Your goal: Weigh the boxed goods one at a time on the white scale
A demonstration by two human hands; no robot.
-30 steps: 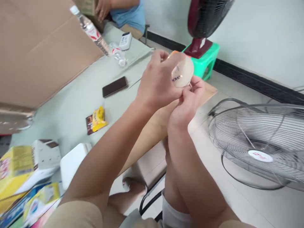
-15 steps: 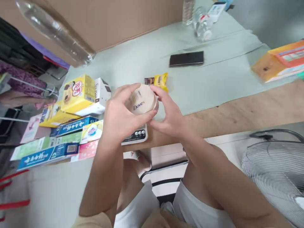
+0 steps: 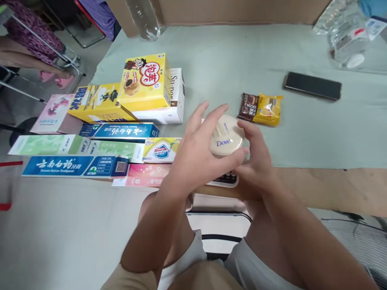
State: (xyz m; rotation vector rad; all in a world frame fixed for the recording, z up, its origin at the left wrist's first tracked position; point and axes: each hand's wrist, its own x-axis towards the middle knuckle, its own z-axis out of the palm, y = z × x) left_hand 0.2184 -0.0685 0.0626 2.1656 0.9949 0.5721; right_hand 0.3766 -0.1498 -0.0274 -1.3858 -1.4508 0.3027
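While the left hand (image 3: 198, 155) curves around the near and left sides of a round, cream-coloured Dove container (image 3: 229, 143), its fingers stand fairly wide apart, with the thumb along the container's near edge. The right hand (image 3: 256, 159) grips from the right, opened about as wide as the container, its index finger at the rim and its thumb low, close to the left thumb. Held between both hands, the container has its printed top facing up, above a kitchen scale (image 3: 225, 180) at the table's front edge; whether it touches the scale is hidden. Just beyond it lie a brown cocoa packet (image 3: 248, 106) and a yellow snack packet (image 3: 268, 110), side by side, with a black smartphone (image 3: 313, 85) farther right on the pale green tablecloth (image 3: 223, 64). Left of the hands are blue toothpaste boxes (image 3: 74, 166), a yellow Safeguard box (image 3: 161, 150) and a pink floral box (image 3: 146, 175), while a yellow snack box (image 3: 146, 80) sits higher behind them
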